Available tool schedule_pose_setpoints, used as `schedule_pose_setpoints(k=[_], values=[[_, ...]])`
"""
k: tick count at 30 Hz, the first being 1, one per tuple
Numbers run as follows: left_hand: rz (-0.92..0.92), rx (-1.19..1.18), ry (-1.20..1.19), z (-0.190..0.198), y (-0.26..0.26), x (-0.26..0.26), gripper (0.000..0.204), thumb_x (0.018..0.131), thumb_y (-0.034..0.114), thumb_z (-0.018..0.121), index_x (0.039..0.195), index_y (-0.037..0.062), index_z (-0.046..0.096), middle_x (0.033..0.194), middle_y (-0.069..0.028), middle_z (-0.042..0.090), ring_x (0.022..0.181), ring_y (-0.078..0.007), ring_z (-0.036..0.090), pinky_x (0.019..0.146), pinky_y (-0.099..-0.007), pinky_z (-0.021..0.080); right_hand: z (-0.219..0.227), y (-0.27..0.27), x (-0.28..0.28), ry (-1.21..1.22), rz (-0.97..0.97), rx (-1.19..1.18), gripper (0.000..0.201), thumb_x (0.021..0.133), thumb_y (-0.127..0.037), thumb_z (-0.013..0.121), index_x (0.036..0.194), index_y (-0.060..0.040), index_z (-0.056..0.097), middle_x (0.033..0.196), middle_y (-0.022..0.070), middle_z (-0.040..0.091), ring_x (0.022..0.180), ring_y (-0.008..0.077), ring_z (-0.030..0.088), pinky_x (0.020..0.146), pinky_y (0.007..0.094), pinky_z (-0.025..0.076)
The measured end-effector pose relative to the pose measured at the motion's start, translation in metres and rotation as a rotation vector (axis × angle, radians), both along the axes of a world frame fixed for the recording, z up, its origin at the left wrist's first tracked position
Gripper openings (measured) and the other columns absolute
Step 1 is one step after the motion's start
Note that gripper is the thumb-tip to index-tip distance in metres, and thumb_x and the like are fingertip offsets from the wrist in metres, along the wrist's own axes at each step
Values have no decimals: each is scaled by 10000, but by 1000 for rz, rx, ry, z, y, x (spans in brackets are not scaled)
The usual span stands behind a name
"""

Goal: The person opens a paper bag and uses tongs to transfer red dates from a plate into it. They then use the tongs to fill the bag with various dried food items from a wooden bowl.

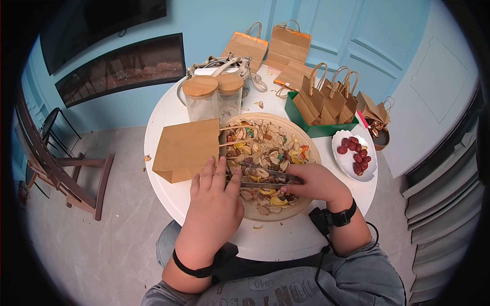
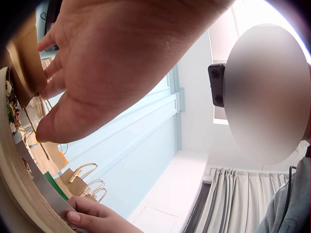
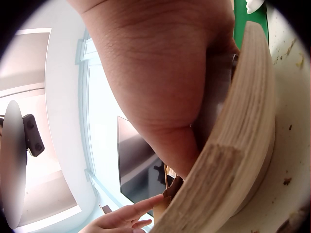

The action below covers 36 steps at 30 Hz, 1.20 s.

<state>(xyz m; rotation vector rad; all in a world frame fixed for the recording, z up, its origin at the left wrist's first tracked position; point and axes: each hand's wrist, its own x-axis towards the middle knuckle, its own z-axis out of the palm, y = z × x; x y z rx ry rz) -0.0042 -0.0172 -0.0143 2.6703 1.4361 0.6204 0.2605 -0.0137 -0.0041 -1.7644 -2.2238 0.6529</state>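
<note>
"At nine o'clock from the bowl (image 1: pixel 311 145), is that our bag (image 1: pixel 186 150)?"
"Yes, lying down. Our left hand (image 1: pixel 215 204) rests straight fingers there, loose. At four o'clock, our right hand (image 1: pixel 319 185) pinches the scoop (image 2: pixel 47 193)."
"What could go wrong?"
"If we tilt it, bits (image 1: pixel 250 148) could spill."

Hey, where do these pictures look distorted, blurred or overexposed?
Head view: fisheye stretch skews the curtain, corners dark; left wrist view: large blurred oval at right, glare above it; right wrist view: narrower blurred patch at far left, wall nearly washed out.
</note>
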Motion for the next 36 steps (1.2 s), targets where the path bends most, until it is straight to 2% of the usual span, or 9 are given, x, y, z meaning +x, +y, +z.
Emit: schedule_pose_setpoints(k=[23,25,36], values=[[-16,14,24,-3,0,-1,572,817,158,636,1374,68,542,1448,-215,466,1408,-400,352,1122,-558,312,0,0,0,10,7,0,367,853,-387,726,881,-55,570,734,121,621,704,317,619,641,400,468],[-21,16,22,-4,0,-1,568,816,160,635,1369,64,545,1444,-219,470,1407,-400,353,1122,-558,312,-2,0,0,38,4,38,370,832,-372,755,862,-46,582,688,110,587,651,281,587,605,371,446],[-26,-11,27,-4,-1,-1,572,818,177,634,1375,71,556,1450,-217,470,1414,-388,349,1134,-550,300,-3,0,0,25,1,47,383,830,-382,756,856,-44,578,688,119,586,653,290,589,606,374,445]])
